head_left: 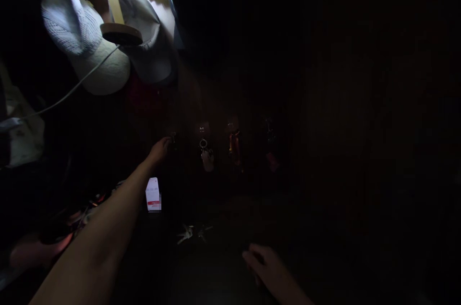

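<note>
Reaching left hand [160, 148] at hook [173, 138] — right hand [268, 266] low

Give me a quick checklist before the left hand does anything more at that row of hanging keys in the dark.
1. Left hand at the leftmost hook: ok, fingertips reach it.
2. Grip on anything there: cannot tell, too dark.
3. Neighbouring key ring with pale tag apart from the hand: ok.
4. Right hand free: ok, it hangs low with nothing visible in it.
5. Loose keys on the surface below, untouched: ok.
6. Lighting on the hooks: not ok, only the caps at upper left are lit.
</note>
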Demonstrator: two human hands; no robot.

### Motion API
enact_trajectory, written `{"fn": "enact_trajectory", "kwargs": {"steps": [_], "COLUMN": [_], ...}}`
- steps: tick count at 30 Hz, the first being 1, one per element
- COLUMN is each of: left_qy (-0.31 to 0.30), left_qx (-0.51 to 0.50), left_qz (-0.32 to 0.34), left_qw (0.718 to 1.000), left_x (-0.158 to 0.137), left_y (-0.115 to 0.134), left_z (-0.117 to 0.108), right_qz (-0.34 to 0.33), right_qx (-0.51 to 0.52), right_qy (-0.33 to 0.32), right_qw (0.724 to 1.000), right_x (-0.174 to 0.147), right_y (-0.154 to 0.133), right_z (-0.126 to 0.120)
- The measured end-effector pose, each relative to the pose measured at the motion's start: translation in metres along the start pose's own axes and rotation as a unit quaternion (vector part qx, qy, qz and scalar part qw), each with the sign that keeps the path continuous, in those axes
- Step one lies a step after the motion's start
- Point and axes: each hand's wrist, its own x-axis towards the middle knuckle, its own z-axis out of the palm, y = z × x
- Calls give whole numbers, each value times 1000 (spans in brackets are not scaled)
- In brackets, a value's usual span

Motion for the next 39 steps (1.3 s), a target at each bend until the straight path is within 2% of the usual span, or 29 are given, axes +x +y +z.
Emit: {"fn": "enact_trajectory", "kwargs": {"steps": [6,11,14,18,22,29,33,37,39], "left_qy": [10,41,84,124,133,140,165,154,194], "left_qx": [-103,-132,-116,-74,-46,-31,1,41,21], "left_qz": [-52,-76,-81,-79,-73,-76,-46,21,4], "left_qw": [993,987,986,986,987,987,985,987,981], "left_x": [3,0,-2,-1,8,17,14,19,27], "left_y": [-4,1,4,10,21,31,32,44,53], "left_z": [15,29,29,18,10,18,21,14,5], "right_qz": [8,13,6,5,10,27,20,26,23], "right_qx": [-12,-21,-22,-3,6,9,12,6,5], "right_qy": [-1,2,4,-4,1,17,14,20,19], "right_qw": [1000,1000,1000,1000,1000,999,1000,999,1000], "right_x": [1,-1,-2,0,1,-2,-1,0,0], "right_y": [-1,-7,-7,-4,0,-6,-6,-4,-4], "right_z": [2,1,1,1,2,0,0,-1,-1]}}
